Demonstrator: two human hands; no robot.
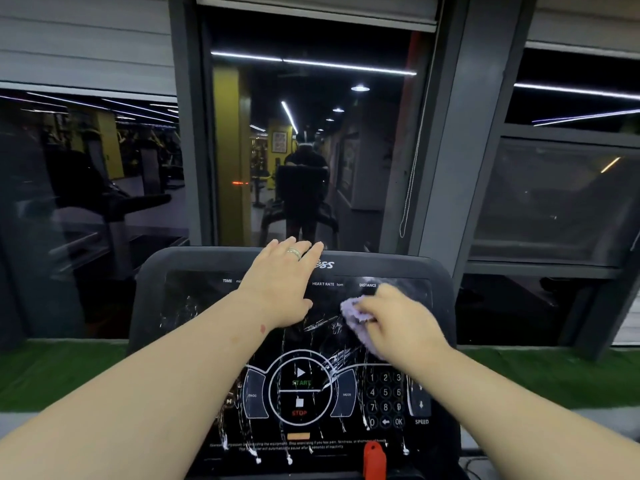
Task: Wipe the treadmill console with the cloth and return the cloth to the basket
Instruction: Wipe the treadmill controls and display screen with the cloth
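The black treadmill console fills the lower middle of the head view, streaked with white spray drips. My right hand grips a crumpled lilac cloth and presses it against the upper right of the display, below the DISTANCE label. My left hand, with a ring on one finger, lies flat with straight fingers on the console's top middle, fingertips reaching its upper edge. No basket is in view.
A red safety key sticks up at the console's lower right. Start and stop buttons and a number keypad sit below my hands. Dark windows stand right behind the console, and green turf runs along the sill.
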